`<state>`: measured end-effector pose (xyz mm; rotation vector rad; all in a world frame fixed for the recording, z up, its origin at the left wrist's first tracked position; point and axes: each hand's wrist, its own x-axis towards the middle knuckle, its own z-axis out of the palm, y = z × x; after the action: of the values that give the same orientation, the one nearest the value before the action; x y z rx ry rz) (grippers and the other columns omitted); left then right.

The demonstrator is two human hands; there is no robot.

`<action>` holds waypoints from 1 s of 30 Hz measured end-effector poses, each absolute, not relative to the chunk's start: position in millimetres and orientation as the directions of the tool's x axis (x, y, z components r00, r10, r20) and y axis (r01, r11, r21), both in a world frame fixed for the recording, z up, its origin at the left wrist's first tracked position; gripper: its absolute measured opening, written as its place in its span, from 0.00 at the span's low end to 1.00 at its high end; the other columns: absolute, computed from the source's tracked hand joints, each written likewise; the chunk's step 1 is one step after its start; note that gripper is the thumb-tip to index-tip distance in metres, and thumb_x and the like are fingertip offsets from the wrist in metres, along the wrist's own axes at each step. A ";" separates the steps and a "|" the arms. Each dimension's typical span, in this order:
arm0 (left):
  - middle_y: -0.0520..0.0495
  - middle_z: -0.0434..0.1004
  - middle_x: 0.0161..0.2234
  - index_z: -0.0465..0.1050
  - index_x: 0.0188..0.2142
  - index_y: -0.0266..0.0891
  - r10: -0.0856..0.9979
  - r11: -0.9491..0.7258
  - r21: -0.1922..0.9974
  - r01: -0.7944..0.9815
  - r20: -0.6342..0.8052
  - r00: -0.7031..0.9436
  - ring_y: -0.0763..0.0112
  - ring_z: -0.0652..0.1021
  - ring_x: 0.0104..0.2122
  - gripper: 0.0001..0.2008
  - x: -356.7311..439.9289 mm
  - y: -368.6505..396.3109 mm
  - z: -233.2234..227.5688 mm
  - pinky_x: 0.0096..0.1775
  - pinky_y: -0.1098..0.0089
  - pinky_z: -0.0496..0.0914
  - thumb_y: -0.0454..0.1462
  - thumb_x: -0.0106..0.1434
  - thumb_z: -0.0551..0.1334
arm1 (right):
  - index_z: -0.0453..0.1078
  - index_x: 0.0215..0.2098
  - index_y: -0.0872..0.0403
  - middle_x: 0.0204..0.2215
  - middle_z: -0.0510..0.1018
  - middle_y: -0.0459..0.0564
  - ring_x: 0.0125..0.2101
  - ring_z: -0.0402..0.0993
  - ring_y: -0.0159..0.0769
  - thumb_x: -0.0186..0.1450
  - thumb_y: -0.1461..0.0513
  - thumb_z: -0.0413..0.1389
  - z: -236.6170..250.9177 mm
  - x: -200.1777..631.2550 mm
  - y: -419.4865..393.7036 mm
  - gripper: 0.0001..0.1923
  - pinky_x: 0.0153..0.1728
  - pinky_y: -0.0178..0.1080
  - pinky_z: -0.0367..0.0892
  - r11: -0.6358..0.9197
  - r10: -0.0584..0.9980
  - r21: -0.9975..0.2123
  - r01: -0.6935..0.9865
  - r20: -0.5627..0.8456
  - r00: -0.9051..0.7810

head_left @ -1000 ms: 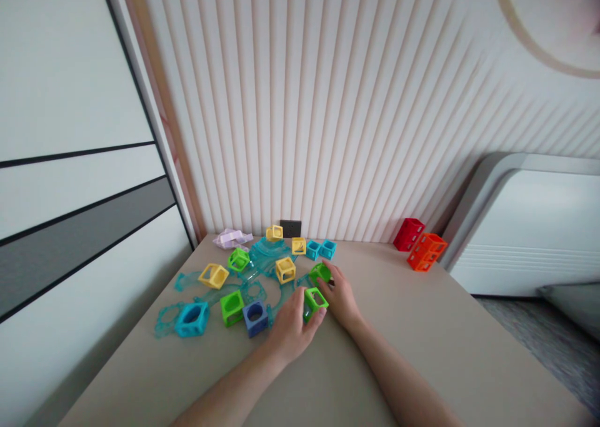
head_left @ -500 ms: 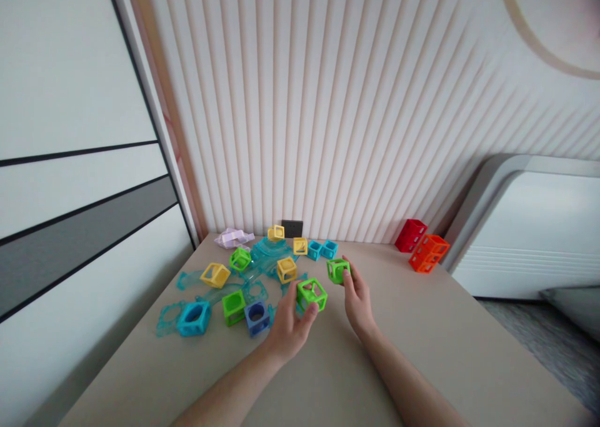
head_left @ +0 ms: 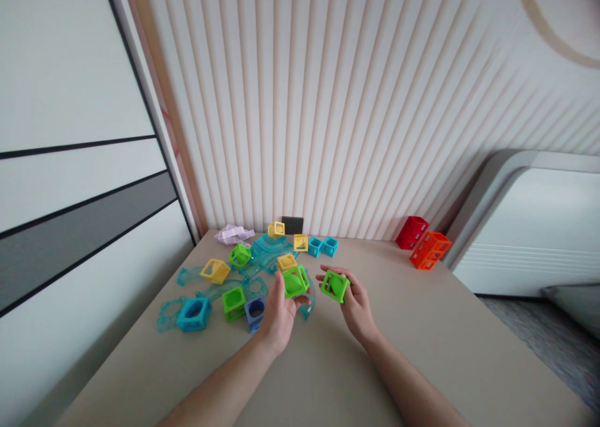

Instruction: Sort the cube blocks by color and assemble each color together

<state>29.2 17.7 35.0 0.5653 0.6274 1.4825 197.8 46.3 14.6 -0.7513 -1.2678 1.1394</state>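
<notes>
Above table (head_left: 422, 352): left hand (head_left: 276, 314) pinching green cube (head_left: 295, 282), right hand (head_left: 359, 302) pinching second green cube (head_left: 335, 286); best square open faces before mating.

Yellow (head_left: 215, 270), blue (head_left: 192, 313) and green (head_left: 233, 302) open cubes lie scattered over clear teal track pieces (head_left: 265, 256) on the beige table (head_left: 422, 339). Red (head_left: 411, 232) and orange (head_left: 429, 250) blocks sit touching by the ribbed wall (head_left: 328, 102).
</notes>
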 end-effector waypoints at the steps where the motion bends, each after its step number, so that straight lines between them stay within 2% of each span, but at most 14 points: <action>1: 0.45 0.81 0.34 0.74 0.39 0.38 0.999 0.018 0.690 -0.723 -0.035 -0.008 0.63 0.81 0.33 0.28 28.8 17.9 34.8 0.35 0.65 0.74 0.60 0.58 0.64 | 0.72 0.45 0.50 0.53 0.78 0.57 0.41 0.82 0.46 0.68 0.46 0.55 15.8 196.7 45.2 0.19 0.41 0.49 0.77 0.286 0.946 -0.930 -0.231 0.312 -0.084; 5: 0.46 0.81 0.36 0.75 0.39 0.39 1.000 -0.011 0.702 -0.712 0.007 -0.009 0.65 0.81 0.37 0.22 27.6 18.1 34.7 0.38 0.67 0.73 0.56 0.60 0.65 | 0.72 0.47 0.50 0.53 0.78 0.56 0.35 0.81 0.42 0.68 0.47 0.55 16.8 194.2 42.6 0.18 0.34 0.45 0.78 0.241 0.954 -0.939 -0.245 0.275 -0.117; 9: 0.46 0.81 0.43 0.75 0.43 0.41 0.999 -0.036 0.705 -0.709 0.045 -0.007 0.62 0.79 0.46 0.19 26.7 18.5 38.0 0.46 0.63 0.72 0.51 0.59 0.69 | 0.71 0.48 0.48 0.47 0.80 0.53 0.35 0.81 0.42 0.64 0.52 0.61 16.5 192.7 42.1 0.16 0.33 0.43 0.78 0.145 0.968 -0.948 -0.283 0.196 -0.159; 13: 0.45 0.82 0.42 0.76 0.43 0.41 1.000 0.007 0.668 -0.744 -0.026 -0.014 0.59 0.79 0.46 0.25 26.0 19.7 38.1 0.46 0.60 0.72 0.57 0.58 0.66 | 0.72 0.44 0.49 0.43 0.82 0.52 0.37 0.82 0.45 0.56 0.56 0.67 19.5 191.3 41.9 0.19 0.33 0.43 0.77 0.016 0.984 -0.929 -0.370 0.080 -0.159; 16: 0.44 0.82 0.42 0.78 0.42 0.41 0.999 0.052 0.656 -0.753 -0.040 0.034 0.56 0.78 0.48 0.28 26.7 18.8 36.6 0.49 0.58 0.71 0.61 0.56 0.65 | 0.72 0.45 0.51 0.36 0.83 0.53 0.37 0.83 0.47 0.55 0.56 0.68 21.4 190.4 42.8 0.21 0.33 0.43 0.76 -0.059 0.983 -0.911 -0.409 0.017 -0.181; 20: 0.38 0.81 0.46 0.78 0.46 0.38 0.972 0.135 0.693 -0.709 0.047 0.231 0.51 0.76 0.53 0.30 27.9 13.2 36.6 0.54 0.55 0.67 0.59 0.57 0.65 | 0.71 0.44 0.52 0.34 0.85 0.52 0.32 0.83 0.46 0.54 0.55 0.69 18.5 188.3 46.8 0.22 0.34 0.44 0.76 -0.007 0.995 -0.913 -0.408 0.033 -0.090; 23: 0.37 0.79 0.50 0.77 0.50 0.40 0.947 0.139 0.730 -0.669 0.099 0.305 0.49 0.74 0.55 0.31 28.3 8.1 37.3 0.55 0.53 0.66 0.59 0.56 0.67 | 0.72 0.42 0.51 0.36 0.85 0.53 0.34 0.82 0.47 0.56 0.52 0.68 15.2 185.5 48.7 0.20 0.35 0.46 0.76 0.063 0.997 -0.937 -0.343 0.077 -0.027; 27: 0.37 0.76 0.53 0.82 0.40 0.39 0.915 0.129 0.791 -0.598 0.138 0.380 0.47 0.74 0.55 0.26 30.2 3.3 34.4 0.53 0.56 0.68 0.58 0.55 0.68 | 0.75 0.42 0.50 0.42 0.84 0.55 0.42 0.82 0.49 0.59 0.49 0.65 14.2 179.7 45.5 0.19 0.42 0.50 0.76 0.149 0.985 -0.960 -0.239 0.165 -0.049; 30: 0.39 0.76 0.52 0.82 0.38 0.39 0.892 0.158 0.802 -0.576 0.135 0.432 0.50 0.76 0.52 0.24 31.8 2.0 29.6 0.48 0.60 0.71 0.56 0.55 0.69 | 0.77 0.43 0.50 0.46 0.83 0.56 0.51 0.77 0.52 0.60 0.47 0.65 14.5 176.5 41.1 0.19 0.51 0.53 0.72 0.238 0.965 -0.961 -0.139 0.250 -0.078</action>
<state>31.8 2.0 29.6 0.9135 0.4160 1.0938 176.5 41.1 14.5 -0.8861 -1.2887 1.1501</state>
